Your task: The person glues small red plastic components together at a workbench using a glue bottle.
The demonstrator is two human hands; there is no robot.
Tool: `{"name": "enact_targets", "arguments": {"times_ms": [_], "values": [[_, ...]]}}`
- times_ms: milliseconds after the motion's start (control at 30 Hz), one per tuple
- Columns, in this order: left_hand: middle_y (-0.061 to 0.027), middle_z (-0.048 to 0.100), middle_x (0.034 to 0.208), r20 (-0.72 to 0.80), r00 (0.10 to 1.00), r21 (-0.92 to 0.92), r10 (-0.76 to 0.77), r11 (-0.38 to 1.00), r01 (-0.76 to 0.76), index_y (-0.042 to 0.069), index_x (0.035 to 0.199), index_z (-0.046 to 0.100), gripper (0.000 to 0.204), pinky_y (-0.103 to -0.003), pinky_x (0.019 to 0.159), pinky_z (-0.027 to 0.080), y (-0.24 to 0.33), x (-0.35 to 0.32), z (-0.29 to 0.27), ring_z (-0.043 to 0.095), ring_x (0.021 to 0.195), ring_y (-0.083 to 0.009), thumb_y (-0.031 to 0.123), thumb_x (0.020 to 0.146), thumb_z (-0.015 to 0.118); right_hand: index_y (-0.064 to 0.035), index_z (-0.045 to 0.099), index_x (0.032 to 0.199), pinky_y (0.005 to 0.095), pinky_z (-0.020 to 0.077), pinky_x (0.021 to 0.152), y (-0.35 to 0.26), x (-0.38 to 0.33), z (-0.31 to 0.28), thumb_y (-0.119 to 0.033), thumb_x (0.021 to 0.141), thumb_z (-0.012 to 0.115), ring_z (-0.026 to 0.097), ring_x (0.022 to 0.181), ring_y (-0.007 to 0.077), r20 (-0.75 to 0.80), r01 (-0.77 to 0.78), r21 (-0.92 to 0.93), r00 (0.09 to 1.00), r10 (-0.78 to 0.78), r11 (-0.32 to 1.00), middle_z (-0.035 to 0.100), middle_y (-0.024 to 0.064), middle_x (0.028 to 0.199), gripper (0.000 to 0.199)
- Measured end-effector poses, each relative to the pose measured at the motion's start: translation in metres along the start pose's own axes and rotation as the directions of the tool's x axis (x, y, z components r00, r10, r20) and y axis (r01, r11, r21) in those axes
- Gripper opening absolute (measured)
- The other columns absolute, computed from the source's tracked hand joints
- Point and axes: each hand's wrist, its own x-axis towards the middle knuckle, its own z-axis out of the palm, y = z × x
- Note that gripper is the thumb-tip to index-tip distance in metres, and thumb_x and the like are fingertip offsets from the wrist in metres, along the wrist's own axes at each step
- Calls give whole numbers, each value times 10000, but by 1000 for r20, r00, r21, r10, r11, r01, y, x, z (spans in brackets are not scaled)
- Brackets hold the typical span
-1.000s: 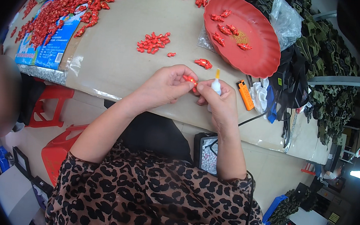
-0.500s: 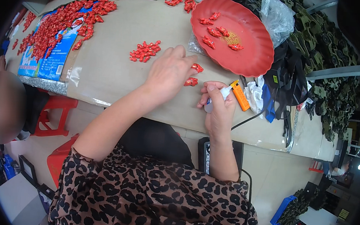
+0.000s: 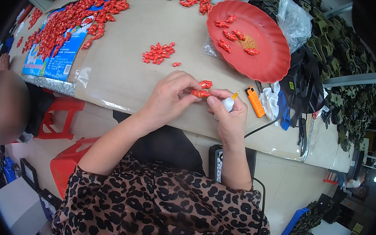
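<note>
Both hands meet over the near edge of the tabletop [image 3: 124, 81], close to the person's body, which lets the small work sit right under the eyes. The left hand [image 3: 167, 100] is curled, its fingertips pinching a small red piece [image 3: 200, 93] so that it lies level and faces the other hand. A second red piece [image 3: 206, 83] lies just beyond it, touching or nearly touching the fingers. The right hand [image 3: 228, 116] is closed around a small white bottle with a yellow nozzle [image 3: 230, 101], the tip aimed at the pinched piece, as if to dab something on it. A loose heap of red pieces [image 3: 157, 53] waits within reach ahead, and a red plate [image 3: 263, 57] holding a few more stands to the right. An orange lighter [image 3: 256, 101] lies just beside the right hand.
</note>
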Motion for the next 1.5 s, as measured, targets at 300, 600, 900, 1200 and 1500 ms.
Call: {"name": "enact_targets", "arguments": {"times_ms": [300,600,900,1200,1500], "values": [[-55,541,822,17,996,47,92,995,-93,26,835,593,179,-208,523,417,-4,-12,-7,510,677,-108,-6,667,648,8,587,792,175,393,594,-1,-1,-2,-13,734,599,502,654,45,67,-34,-43,997,37,998,577,11,714,63],[-71,537,780,52,995,5,81,997,-81,30,879,576,184,-260,537,412,-2,-13,-7,523,641,-171,52,702,620,4,583,766,170,380,572,-1,-1,-5,-27,738,592,487,623,36,76,-52,-65,995,57,996,571,6,688,42],[-84,540,789,67,993,-3,93,996,-93,19,897,571,196,-268,556,420,-3,-11,-8,530,659,-185,49,708,612,-4,564,742,172,368,532,0,-1,-5,-33,732,594,467,574,42,88,-56,-62,994,61,997,545,5,659,42],[-95,542,795,106,986,35,131,990,-135,2,917,563,214,-269,568,427,-4,-10,-9,535,671,-197,51,713,607,-9,578,732,161,322,522,2,-1,-6,-46,739,599,429,588,14,95,-63,-71,993,70,995,525,-31,637,43],[-73,530,860,38,966,348,256,903,-253,45,881,586,245,-323,716,414,-9,-2,-1,486,814,-221,91,648,645,-12,550,753,197,381,508,7,1,-6,-63,755,582,473,557,57,-75,5,86,997,1,996,525,10,639,61]]}}
